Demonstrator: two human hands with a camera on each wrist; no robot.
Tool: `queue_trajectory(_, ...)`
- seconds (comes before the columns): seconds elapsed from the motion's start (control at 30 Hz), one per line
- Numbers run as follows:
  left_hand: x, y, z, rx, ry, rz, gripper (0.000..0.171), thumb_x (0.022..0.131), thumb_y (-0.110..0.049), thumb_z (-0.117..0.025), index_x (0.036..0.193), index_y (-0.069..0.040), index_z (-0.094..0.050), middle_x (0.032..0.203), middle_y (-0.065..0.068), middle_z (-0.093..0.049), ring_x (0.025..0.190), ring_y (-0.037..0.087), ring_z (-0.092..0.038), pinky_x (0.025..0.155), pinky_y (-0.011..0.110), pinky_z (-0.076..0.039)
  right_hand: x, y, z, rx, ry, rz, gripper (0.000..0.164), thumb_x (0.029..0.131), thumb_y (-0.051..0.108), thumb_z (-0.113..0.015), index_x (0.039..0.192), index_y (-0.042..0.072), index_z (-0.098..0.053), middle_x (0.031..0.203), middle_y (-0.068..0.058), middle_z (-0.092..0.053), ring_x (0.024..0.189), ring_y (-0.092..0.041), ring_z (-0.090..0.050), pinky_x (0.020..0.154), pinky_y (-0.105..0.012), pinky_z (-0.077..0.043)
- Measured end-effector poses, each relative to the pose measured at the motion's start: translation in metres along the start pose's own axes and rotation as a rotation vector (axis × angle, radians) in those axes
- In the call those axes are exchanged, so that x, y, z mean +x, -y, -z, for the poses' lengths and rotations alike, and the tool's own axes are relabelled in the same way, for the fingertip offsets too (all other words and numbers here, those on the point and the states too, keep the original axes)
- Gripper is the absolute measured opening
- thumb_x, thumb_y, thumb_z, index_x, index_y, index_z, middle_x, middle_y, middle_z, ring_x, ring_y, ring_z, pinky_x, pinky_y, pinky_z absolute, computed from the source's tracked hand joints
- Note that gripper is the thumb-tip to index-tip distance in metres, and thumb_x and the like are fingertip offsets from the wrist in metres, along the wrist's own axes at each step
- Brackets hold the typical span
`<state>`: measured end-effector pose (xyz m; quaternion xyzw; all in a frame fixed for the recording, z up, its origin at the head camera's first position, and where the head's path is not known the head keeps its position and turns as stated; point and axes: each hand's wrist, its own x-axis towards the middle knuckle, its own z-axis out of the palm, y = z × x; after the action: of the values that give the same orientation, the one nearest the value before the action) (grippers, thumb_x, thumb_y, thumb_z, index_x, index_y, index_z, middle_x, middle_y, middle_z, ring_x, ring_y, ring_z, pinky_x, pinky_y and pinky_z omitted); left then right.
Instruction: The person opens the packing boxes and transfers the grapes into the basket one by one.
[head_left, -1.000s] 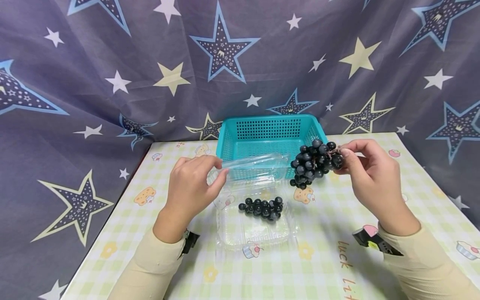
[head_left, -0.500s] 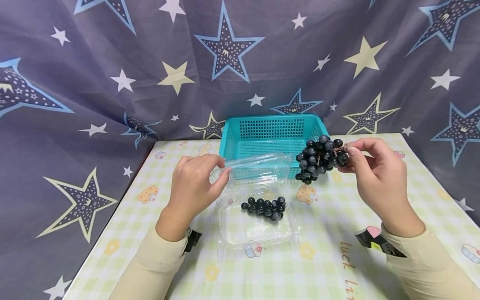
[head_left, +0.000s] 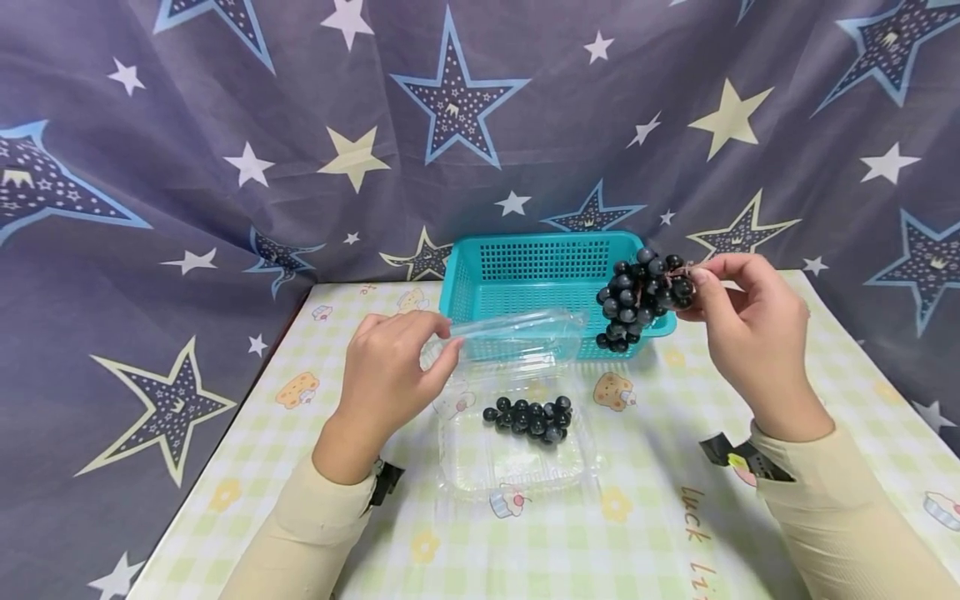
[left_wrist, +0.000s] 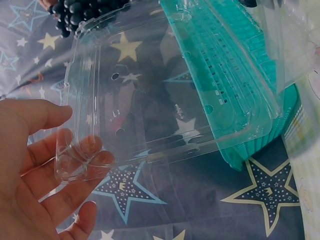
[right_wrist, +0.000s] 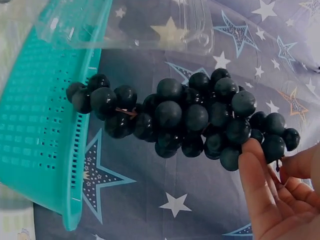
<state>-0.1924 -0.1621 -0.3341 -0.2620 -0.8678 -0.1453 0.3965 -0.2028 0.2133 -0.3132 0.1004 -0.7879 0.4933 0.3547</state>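
My left hand (head_left: 397,375) pinches the left corner of a clear plastic lid (left_wrist: 145,95), which stands raised from its hinged tray. In the clear tray (head_left: 472,475) lies a small bunch of black grapes (head_left: 531,419). With thumb and fingers, my right hand (head_left: 753,333) holds a larger bunch of black grapes (head_left: 637,296) by its stem. That bunch hangs over the right front part of the teal basket (head_left: 540,242). In the right wrist view the held bunch (right_wrist: 195,117) stretches from the fingers (right_wrist: 257,185) towards the basket's rim.
The teal basket stands at the back of the table, behind the clear container, with slotted walls. A checked tablecloth (head_left: 615,550) with printed cakes and flowers covers the table. Directly behind hangs a dark curtain (head_left: 570,108) with stars.
My right hand has lifted the larger grape bunch and carried it slightly up, away from me, over the basket's right side. My left hand keeps its hold on the lid.
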Motion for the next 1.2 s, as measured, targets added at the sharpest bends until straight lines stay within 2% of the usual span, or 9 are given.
queue_trajectory(0.13, 0.000, 0.000, 0.001, -0.002, 0.000, 0.000, 0.013, 0.093, -0.029, -0.072, 0.095, -0.016, -0.071, 0.095, -0.001, -0.079, 0.073, 0.019, -0.073, 0.073, 0.043, -0.048, 0.008, 0.001, -0.003, -0.025, -0.014, -0.014, 0.016, 0.101, 0.013, -0.066, 0.106, -0.001, -0.068, 0.098, 0.005, -0.070, 0.070, 0.006, -0.071, 0.065, -0.014, -0.057)
queue_trajectory(0.57, -0.001, -0.001, 0.001, -0.001, 0.002, -0.005, 0.013, 0.092, -0.029, -0.072, 0.094, -0.016, -0.071, 0.093, -0.002, -0.078, 0.069, 0.019, -0.071, 0.073, 0.042, -0.048, 0.013, -0.002, -0.011, 0.109, -0.037, -0.064, 0.020, 0.100, 0.013, -0.066, 0.106, -0.006, -0.066, 0.099, -0.002, -0.072, 0.072, -0.002, -0.075, 0.067, -0.022, -0.060)
queue_trajectory(0.73, -0.001, 0.000, 0.002, 0.001, -0.001, -0.008, 0.013, 0.093, -0.029, -0.072, 0.095, -0.016, -0.071, 0.094, -0.001, -0.078, 0.070, 0.019, -0.072, 0.073, 0.043, -0.049, 0.013, -0.002, -0.018, 0.149, -0.036, -0.045, 0.021, 0.101, 0.013, -0.066, 0.106, -0.007, -0.065, 0.099, -0.003, -0.071, 0.069, -0.004, -0.075, 0.067, -0.025, -0.061)
queue_trajectory(0.97, 0.000, -0.001, 0.003, -0.009, -0.021, -0.018, 0.014, 0.091, -0.029, -0.074, 0.094, -0.016, -0.071, 0.093, 0.000, -0.078, 0.069, 0.019, -0.071, 0.072, 0.043, -0.048, 0.012, -0.010, -0.025, 0.141, 0.001, -0.036, 0.021, 0.102, 0.014, -0.064, 0.105, -0.006, -0.064, 0.100, -0.003, -0.070, 0.073, -0.002, -0.075, 0.067, -0.024, -0.061)
queue_trajectory(1.2, -0.001, -0.001, 0.001, -0.007, -0.006, -0.014, 0.013, 0.092, -0.029, -0.072, 0.094, -0.016, -0.071, 0.094, -0.001, -0.078, 0.070, 0.018, -0.071, 0.073, 0.043, -0.048, 0.010, -0.015, -0.028, 0.172, -0.008, -0.041, 0.021, 0.102, 0.011, -0.063, 0.107, -0.009, -0.063, 0.105, -0.004, -0.071, 0.073, -0.003, -0.075, 0.070, -0.025, -0.061)
